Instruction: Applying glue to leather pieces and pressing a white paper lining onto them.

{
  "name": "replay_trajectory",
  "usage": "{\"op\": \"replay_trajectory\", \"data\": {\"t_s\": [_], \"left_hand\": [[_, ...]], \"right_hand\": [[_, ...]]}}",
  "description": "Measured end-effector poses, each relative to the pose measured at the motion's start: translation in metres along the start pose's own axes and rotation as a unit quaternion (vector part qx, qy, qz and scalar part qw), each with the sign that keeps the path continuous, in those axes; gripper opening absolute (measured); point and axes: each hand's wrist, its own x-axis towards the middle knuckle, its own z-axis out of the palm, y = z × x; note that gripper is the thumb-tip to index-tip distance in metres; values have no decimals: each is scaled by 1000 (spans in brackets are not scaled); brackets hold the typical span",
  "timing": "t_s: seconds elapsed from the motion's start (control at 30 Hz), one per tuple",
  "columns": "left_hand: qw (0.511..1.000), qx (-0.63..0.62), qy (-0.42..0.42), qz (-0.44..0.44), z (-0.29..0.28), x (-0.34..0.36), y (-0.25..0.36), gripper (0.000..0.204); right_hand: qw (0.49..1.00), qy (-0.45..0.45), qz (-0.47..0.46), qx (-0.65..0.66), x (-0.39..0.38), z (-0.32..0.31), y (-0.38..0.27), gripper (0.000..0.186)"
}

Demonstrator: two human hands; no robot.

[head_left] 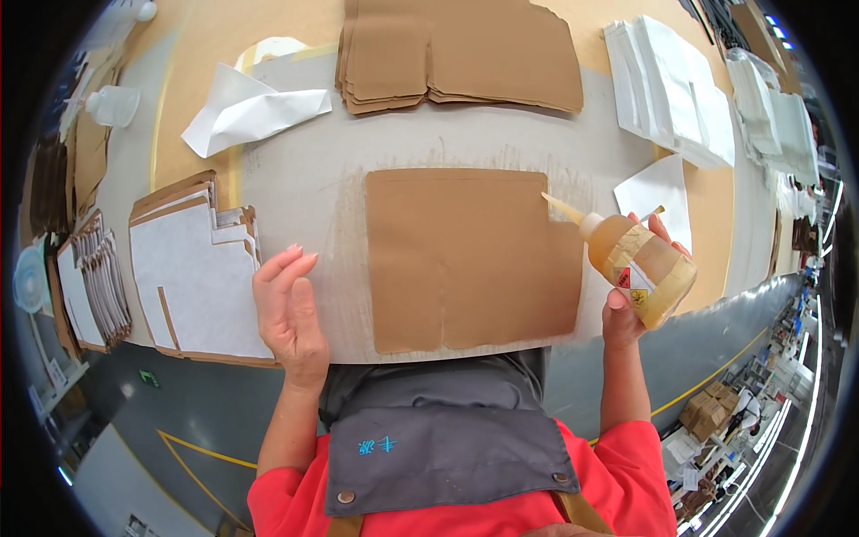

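Observation:
A brown sheet (474, 259), flat with a notch at its upper right corner and a short slit line near its lower middle, lies before me on the grey work surface. My right hand (626, 309) is wrapped round a yellowed squeeze bottle (658, 268) with tape and hazard labels. The bottle is tilted, its thin nozzle pointing left, with the tip at the sheet's notch. A small brownish stick end shows by the right fingertips; I cannot tell what it is. My left hand (295, 318) hovers left of the sheet, empty, fingers loosely bent and apart from the thumb.
Brown sheets (501, 54) are stacked at the far middle. White-faced, brown-edged pieces (192, 277) lie on the left. White folded material (671, 89) is piled at the far right; crumpled white paper (250, 112) lies far left, near a small translucent bottle (116, 106).

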Motion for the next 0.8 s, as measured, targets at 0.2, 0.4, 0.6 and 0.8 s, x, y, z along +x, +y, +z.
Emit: {"op": "replay_trajectory", "data": {"t_s": [0.2,0.4,0.6,0.8], "left_hand": [[1000,23,-5,3,1,1,1,27],[1000,29,-3,2,3,1,0,27],[999,37,3,6,3,-1,0,28],[999,36,7,9,5,1,2,29]], "right_hand": [[1000,-4,2,17,-16,-15,-2,110],[998,-17,-44,-48,-23,-28,-2,110],[998,52,-9,-18,-23,-40,-2,105],[995,84,29,35,-31,-47,-8,103]]}}
